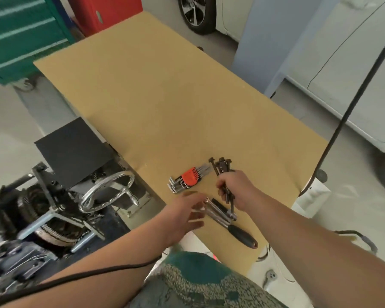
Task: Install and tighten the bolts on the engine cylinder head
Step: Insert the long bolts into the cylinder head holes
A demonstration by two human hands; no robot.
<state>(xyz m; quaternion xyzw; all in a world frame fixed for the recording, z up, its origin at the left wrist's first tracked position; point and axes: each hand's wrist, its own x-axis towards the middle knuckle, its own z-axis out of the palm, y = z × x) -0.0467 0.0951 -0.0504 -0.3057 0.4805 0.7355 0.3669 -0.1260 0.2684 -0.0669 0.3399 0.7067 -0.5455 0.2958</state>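
Nearest us, our left hand [185, 213] reaches over the counter [156, 103] with fingers spread and holding nothing, blurred, just beside the ratchet wrench [231, 223] that lies with its black handle toward the near edge. Just past it, our right hand [233, 187] has its grip clamped round a bundle of dark bolts [222, 167], heads fanning up and shanks hanging below the fist toward the ratchet's socket end. Beyond the hands lies a hex key set [188, 177] in an orange holder. The engine [42, 210] sits on its stand off to our left, below the counter edge; we cannot make out the cylinder head itself. We judge the step in hand to be gathering bolts and tool. To do it well we should keep the bolts square in the fist so none slips out, take the ratchet by its handle, not the socket, and carry both across together. Farther off stand a green tool cabinet [20, 34] and a white car [353, 74].
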